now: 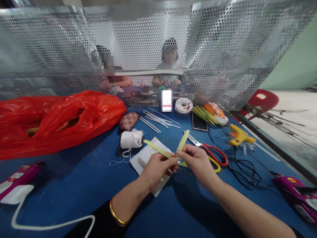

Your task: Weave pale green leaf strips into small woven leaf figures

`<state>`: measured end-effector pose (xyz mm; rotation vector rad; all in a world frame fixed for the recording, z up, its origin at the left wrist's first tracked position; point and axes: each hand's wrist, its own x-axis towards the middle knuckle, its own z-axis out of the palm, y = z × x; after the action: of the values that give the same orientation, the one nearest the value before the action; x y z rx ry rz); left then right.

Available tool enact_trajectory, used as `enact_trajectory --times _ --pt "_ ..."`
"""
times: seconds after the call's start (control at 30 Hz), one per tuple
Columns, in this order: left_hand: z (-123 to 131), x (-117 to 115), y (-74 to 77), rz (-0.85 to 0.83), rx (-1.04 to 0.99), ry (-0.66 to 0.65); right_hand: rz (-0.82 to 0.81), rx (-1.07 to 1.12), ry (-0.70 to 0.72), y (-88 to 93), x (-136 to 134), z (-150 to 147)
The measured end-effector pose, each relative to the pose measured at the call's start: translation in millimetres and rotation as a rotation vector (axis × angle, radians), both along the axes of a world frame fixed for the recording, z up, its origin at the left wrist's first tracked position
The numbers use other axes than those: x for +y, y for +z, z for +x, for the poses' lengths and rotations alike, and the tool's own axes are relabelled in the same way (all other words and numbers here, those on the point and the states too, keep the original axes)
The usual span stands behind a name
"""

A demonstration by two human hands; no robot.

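Note:
My left hand (161,166), with a gold bangle at its wrist, pinches the base of pale yellow-green leaf-like strips. One strip (156,147) sticks out to the left, above a white paper sheet (141,159). Fingers of my right hand (195,161) grip another yellow-green strip (183,140) that points up and away. Both hands nearly meet, and their fingers partly hide where the strips join. Just beyond my right hand lie scissors (215,155) with red and yellow handles. A ball of white string (131,138) lies beyond the paper, left of the strips.
A red plastic bag (99,109) covers the far left. Several white sticks (160,119), a ribbon roll (183,105), a phone (199,123) and green leaf strips (204,115) lie farther back. On the right are a yellow glue gun (239,135) and black cable (244,172). A perforated metal screen (141,36) stands behind.

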<state>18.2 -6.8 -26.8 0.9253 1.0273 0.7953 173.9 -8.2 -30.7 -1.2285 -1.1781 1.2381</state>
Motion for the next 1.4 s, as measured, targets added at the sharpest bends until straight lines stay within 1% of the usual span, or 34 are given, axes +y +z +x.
enact_trajectory --times 0.1,0.2,0.3,0.33,0.4,0.5,0.53,0.6,0.73,0.8,0.9,0.93,1.07,1.1,1.17,1.2,1.23,1.27,1.3,1.33,1.37,1.4 --pt "2 -1 -2.3 0.025 -0.002 -0.033 0.079 -0.104 -0.035 -2.0 -3 -2" --pt "4 -1 -4.1 -0.001 -0.047 -0.009 0.137 -0.169 -0.058 -2.5 -2 -1" --pt "2 2 -2.9 -0.037 -0.092 0.034 0.171 -0.263 -0.001 2.0 7 10" --pt "0 4 -1.8 -0.047 -0.098 0.048 0.165 -0.28 0.035 5.0 12 16" --pt "-6 9 1.5 -0.057 -0.105 0.074 0.089 -0.229 0.063 12.3 21 30" --pt "-16 16 7.0 -0.056 -0.131 0.118 -0.048 -0.214 0.175 24.2 29 47" --pt "-18 19 8.5 -0.052 -0.144 0.125 -0.066 -0.208 0.194 27.6 29 50" --pt "-20 21 10.8 -0.043 -0.147 0.149 -0.053 -0.213 0.189 32.7 29 53" --pt "-18 21 12.0 0.005 -0.086 0.225 0.075 -0.32 0.119 34.5 26 51" --pt "-16 21 11.6 0.018 -0.074 0.25 0.197 -0.414 0.059 31.9 26 50" --pt "-15 20 10.4 -0.009 -0.087 0.273 0.37 -0.518 -0.035 24.9 25 49" --pt "-15 20 10.1 -0.024 -0.094 0.276 0.388 -0.529 -0.054 22.2 26 50" --pt "-16 19 10.8 -0.069 -0.131 0.265 0.353 -0.527 -0.11 13.3 28 48" --pt "-17 19 11.6 -0.065 -0.15 0.261 0.364 -0.521 -0.156 12.0 28 47" --pt "-18 19 13.5 -0.041 -0.2 0.251 0.387 -0.461 -0.308 10.2 26 40" --pt "-18 19 14.4 -0.029 -0.228 0.247 0.377 -0.404 -0.375 9.6 24 35" --pt "-18 18 14.9 -0.021 -0.255 0.243 0.341 -0.336 -0.408 8.9 21 28" --pt "-18 18 15.0 -0.019 -0.277 0.242 0.281 -0.266 -0.371 8.0 17 21" --pt "-17 17 14.5 -0.023 -0.295 0.245 0.207 -0.229 -0.24 6.8 12 13" --pt "-17 17 13.6 -0.031 -0.31 0.247 0.131 -0.208 -0.03 5.3 6 4" --pt "-16 16 12.1 -0.039 -0.323 0.248 0.072 -0.164 0.148 3.3 1 -4" --pt "-14 15 10.5 -0.045 -0.331 0.248 0.048 -0.11 0.242 1.0 -4 -11"
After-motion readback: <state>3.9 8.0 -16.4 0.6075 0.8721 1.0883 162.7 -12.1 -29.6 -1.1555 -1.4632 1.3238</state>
